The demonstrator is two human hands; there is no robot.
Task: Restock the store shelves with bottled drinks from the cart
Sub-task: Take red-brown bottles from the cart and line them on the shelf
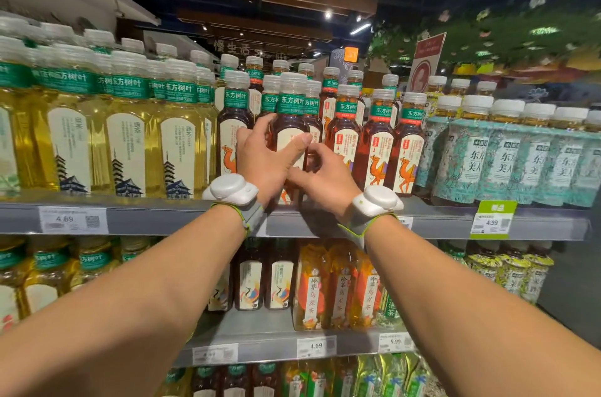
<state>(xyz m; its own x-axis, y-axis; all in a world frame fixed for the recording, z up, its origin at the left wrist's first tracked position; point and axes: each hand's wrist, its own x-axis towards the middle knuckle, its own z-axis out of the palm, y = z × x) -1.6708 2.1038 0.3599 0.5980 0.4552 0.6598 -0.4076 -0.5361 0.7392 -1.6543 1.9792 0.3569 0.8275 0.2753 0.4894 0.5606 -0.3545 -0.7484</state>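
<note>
1. The left hand (pixel 266 165) is clamped on a dark red tea bottle (pixel 290 123) with a white cap and green neck band. The thumb presses on the cream label at the front, and the fingers wrap round the bottle's left side.
2. The right hand (pixel 328 179) holds the same bottle lower down. Its thumb lies across the lower front and its fingers curl in at the bottle's right side.
3. The bottle stands upright, with its base at the front edge of the grey upper shelf (pixel 162 218). I cannot tell whether it rests on the shelf.
4. Each wrist carries a white round device on a grey strap, one (pixel 232 190) just below and left of the bottle and the other (pixel 377 200) below and right of it.
5. More red tea bottles with camel labels (pixel 377 149) stand just to the right of the held bottle and behind it.
6. Left of the bottle stand rows of yellow green tea bottles (pixel 126 136) with pagoda labels.
7. Further right of the bottle stand teal-wrapped bottles (pixel 507 162).
8. A white price tag (pixel 73 220) sits on the shelf edge well to the left of the bottle, and a green one (pixel 492 219) well to the right.
9. Below the bottle, on the next shelf down, stand orange-labelled bottles (pixel 312 289).
</note>
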